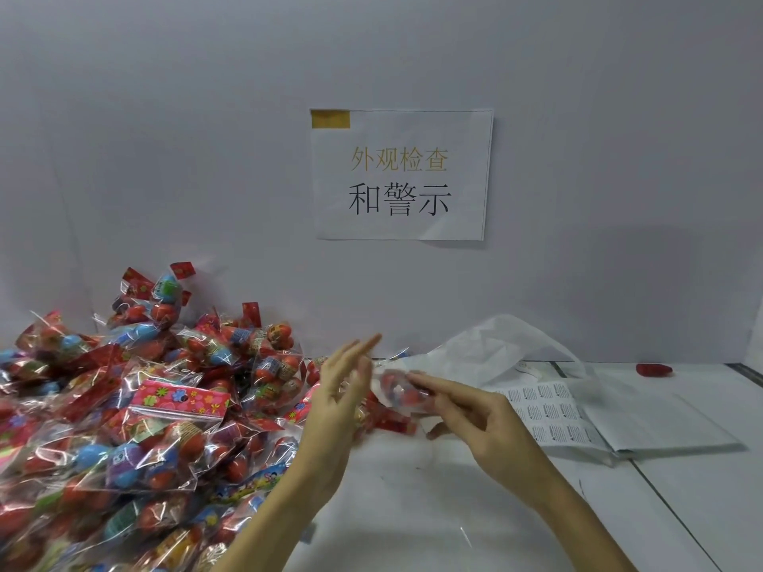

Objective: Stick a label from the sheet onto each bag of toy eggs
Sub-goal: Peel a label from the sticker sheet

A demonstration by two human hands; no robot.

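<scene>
A big heap of clear bags of toy eggs [124, 410], red and blue eggs with flowered header cards, fills the left of the white table. One blurred bag of toy eggs [398, 390] is in the air at centre, held by the fingers of my right hand [466, 419]. My left hand [344, 386] is raised just left of that bag, fingers spread and straight, motion-blurred. The label sheet [549, 410], with rows of small printed labels, lies on the table right of my right hand.
A crumpled clear plastic bag [508, 348] lies behind the label sheet against the wall. White sheets [660, 423] lie under and right of the labels. A small red object [653, 369] sits at the far right. A paper sign [400, 175] hangs on the wall.
</scene>
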